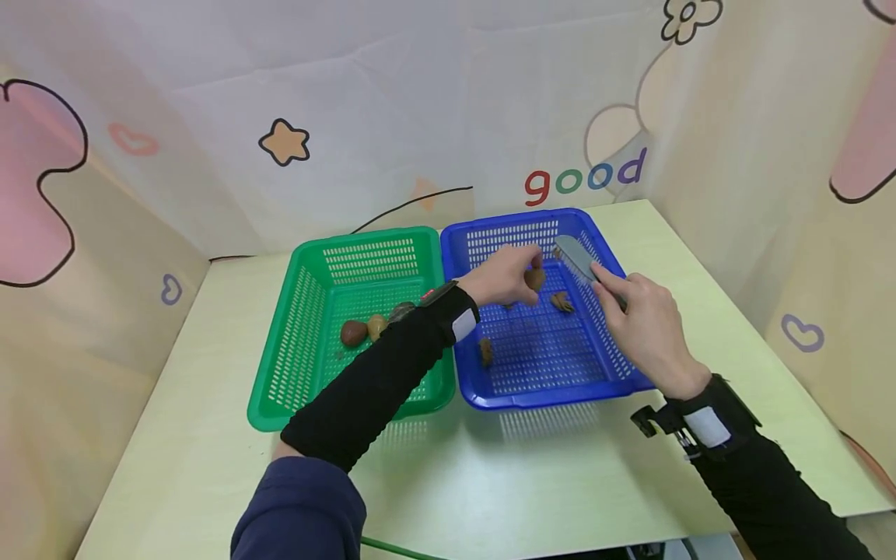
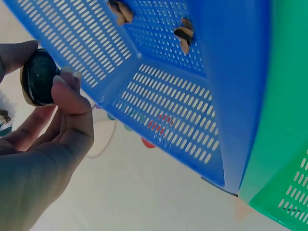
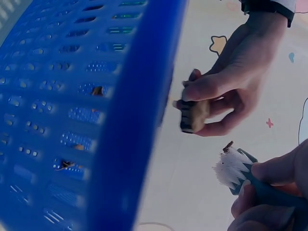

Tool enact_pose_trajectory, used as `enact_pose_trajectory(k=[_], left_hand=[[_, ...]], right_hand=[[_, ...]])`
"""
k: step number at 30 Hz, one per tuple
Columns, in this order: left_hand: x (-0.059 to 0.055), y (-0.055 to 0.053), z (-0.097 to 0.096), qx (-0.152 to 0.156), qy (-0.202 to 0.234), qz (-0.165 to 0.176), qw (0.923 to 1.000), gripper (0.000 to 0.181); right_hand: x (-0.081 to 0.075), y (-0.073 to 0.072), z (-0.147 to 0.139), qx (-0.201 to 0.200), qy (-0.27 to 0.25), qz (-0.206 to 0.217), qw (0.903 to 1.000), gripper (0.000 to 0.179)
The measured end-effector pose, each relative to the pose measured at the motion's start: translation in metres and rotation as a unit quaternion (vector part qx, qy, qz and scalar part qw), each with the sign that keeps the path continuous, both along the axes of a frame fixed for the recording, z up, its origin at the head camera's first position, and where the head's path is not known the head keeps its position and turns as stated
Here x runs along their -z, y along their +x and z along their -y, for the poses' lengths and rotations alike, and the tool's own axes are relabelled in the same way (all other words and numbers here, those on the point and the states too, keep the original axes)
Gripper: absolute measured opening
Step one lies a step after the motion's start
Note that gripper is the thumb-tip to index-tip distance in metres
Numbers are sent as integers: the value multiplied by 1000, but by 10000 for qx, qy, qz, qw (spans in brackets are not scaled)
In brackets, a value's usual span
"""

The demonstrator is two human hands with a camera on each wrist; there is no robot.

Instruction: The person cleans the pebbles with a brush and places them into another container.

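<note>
Over the blue basket (image 1: 553, 400), my left hand (image 1: 500, 278) pinches a roundish brown stone (image 1: 535, 279) between thumb and fingers. The left wrist view shows a dark face on that stone (image 2: 40, 79) with a paler edge. My right hand (image 1: 647, 330) grips a grey-green brush (image 1: 578, 256) by its handle, the head pointing toward the stone but apart from it. White bristles (image 3: 230, 167) show in the right wrist view, with a dark bit at their tips. Small brown pieces lie in the blue basket, one (image 1: 562, 301) near its middle and another (image 1: 486, 351) at the left front.
Left of the blue basket stands a green basket (image 1: 264, 416), their rims close together. It holds several stones, among them a reddish-brown one (image 1: 353, 334) and a tan one (image 1: 376, 326), partly hidden by my left arm. Both baskets stand on a pale table (image 1: 448, 498) before a patterned curtain (image 1: 392, 101).
</note>
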State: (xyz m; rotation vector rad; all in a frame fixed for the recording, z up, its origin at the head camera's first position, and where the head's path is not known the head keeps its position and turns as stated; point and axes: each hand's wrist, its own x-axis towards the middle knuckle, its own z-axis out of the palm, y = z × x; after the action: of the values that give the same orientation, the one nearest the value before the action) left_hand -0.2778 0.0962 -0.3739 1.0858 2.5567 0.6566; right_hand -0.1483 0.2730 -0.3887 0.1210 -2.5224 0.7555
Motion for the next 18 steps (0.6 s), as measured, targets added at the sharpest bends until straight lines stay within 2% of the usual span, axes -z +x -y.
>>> enact_pose_trajectory(k=[7,18], left_hand=[[-10,5,13,-224,418,-161,9987,49],[-11,5,26,-306,752,-170,9966,52]], right_hand=[[-1,-2,6,-76,34,-103,9999,35],[-1,-5,19,-400,99,-207,9989,36]])
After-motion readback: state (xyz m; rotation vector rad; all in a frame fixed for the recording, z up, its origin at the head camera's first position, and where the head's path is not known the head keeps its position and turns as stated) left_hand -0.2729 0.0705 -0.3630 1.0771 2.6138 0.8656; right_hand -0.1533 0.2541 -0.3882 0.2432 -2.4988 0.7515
